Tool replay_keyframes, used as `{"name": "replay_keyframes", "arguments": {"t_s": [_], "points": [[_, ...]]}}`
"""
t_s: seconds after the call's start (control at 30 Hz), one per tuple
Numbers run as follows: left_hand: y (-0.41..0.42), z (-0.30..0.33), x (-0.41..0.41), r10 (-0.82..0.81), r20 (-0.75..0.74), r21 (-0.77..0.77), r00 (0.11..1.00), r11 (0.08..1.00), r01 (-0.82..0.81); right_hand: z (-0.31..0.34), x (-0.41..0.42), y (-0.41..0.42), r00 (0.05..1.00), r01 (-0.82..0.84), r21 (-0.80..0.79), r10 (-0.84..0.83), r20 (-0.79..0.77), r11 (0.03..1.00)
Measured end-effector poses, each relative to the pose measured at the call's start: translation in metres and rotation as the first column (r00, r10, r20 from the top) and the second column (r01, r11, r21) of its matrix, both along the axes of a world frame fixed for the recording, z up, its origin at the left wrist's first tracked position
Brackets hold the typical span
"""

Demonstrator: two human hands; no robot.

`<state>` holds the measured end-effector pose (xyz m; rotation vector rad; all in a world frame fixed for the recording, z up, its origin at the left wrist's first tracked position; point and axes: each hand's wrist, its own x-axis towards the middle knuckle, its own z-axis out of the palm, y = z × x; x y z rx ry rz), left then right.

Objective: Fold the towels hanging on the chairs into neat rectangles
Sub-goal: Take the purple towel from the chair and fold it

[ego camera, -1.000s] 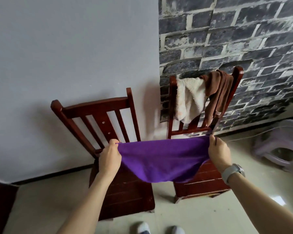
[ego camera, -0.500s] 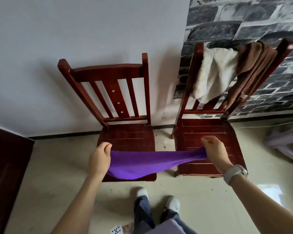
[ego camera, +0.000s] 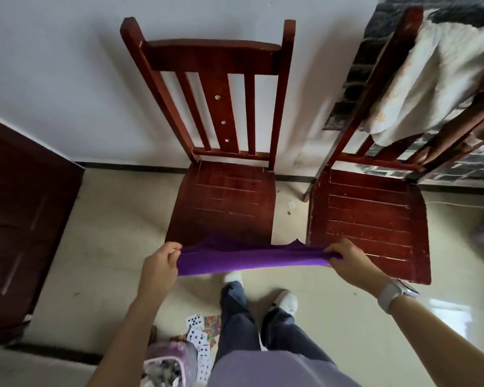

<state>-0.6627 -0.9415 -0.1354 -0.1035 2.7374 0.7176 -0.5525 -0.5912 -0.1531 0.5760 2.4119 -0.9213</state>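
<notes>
A purple towel [ego camera: 249, 258] is stretched flat between my hands, low in front of two dark red wooden chairs. My left hand [ego camera: 160, 263] pinches its left end and my right hand [ego camera: 347, 261] pinches its right end. The towel's far edge overlaps the front of the left chair's seat [ego camera: 224, 202]. On the backrest of the right chair [ego camera: 369, 216] hang a white towel [ego camera: 430, 76] and a brown towel [ego camera: 475, 118], partly cut off by the frame edge.
A white wall stands behind the left chair and a grey brick wall behind the right one. A dark wooden door [ego camera: 20, 219] is at the left. Playing cards [ego camera: 199, 333] lie on the tiled floor by my feet [ego camera: 282, 300].
My hands have lowered the purple towel toward the front of the chair seats, and the view has tilted down. The towel now lies flatter between them.
</notes>
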Motion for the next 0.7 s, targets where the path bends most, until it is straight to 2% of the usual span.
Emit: {"name": "replay_keyframes", "arguments": {"t_s": [0.1,0.17,0.23,0.3,0.37,0.43,0.5,0.57,0.63,0.7], "points": [[-0.012,-0.002,0.009,0.107,-0.063,-0.025,0.992,0.994,-0.109,0.000,0.003,-0.008,0.994,0.012,0.035,-0.008,-0.112,0.999],[-0.019,-0.005,0.007,0.141,-0.090,0.030,0.986,0.990,-0.139,0.000,0.001,-0.017,0.978,0.069,0.090,-0.050,-0.203,0.994],[-0.023,-0.005,0.000,0.114,-0.088,0.137,0.990,0.985,-0.101,-0.003,-0.003,-0.027,0.951,0.148,0.099,-0.115,-0.287,0.984],[-0.028,-0.005,-0.012,0.087,-0.018,0.264,0.996,0.961,-0.079,0.001,-0.013,-0.038,0.918,0.237,0.055,-0.205,-0.338,0.970],[-0.034,-0.005,-0.025,0.052,0.123,0.357,0.991,0.929,-0.093,0.005,-0.022,-0.048,0.884,0.339,-0.010,-0.322,-0.339,0.941],[-0.042,-0.010,-0.037,-0.022,0.227,0.344,0.974,0.937,-0.059,0.009,-0.030,-0.060,0.836,0.425,-0.037,-0.408,-0.368,0.904],[-0.049,-0.016,-0.048,-0.099,0.131,0.180,0.986,0.981,0.074,0.011,-0.037,-0.071,0.791,0.500,-0.031,-0.471,-0.390,0.866],[-0.052,-0.016,-0.058,-0.078,0.003,0.139,0.997,0.987,0.077,0.014,-0.046,-0.082,0.728,0.595,-0.062,-0.570,-0.380,0.801],[-0.054,-0.011,-0.071,-0.036,-0.035,0.266,0.999,0.963,0.044,0.014,-0.053,-0.094,0.670,0.664,-0.109,-0.653,-0.353,0.740],[-0.054,-0.004,-0.082,0.015,0.059,0.398,0.998,0.917,-0.037,0.013,-0.057,-0.106,0.637,0.694,-0.141,-0.694,-0.335,0.706]]}}
